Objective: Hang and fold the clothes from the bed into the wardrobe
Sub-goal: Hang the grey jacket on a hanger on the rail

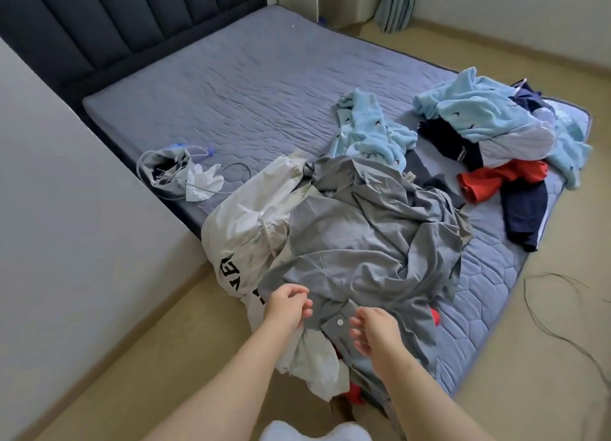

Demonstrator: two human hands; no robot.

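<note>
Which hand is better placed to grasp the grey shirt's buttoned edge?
Probably right: the right hand hovers beside the white button on the crumpled grey shirt; the left hand sits nearer the white lettered jacket.

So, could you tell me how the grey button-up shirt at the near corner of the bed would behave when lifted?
The grey shirt is probably floppy: it lies crumpled in soft folds. It looks thin, so it is likely light. It overlaps the white garment, so lifting it may drag that along.
</note>
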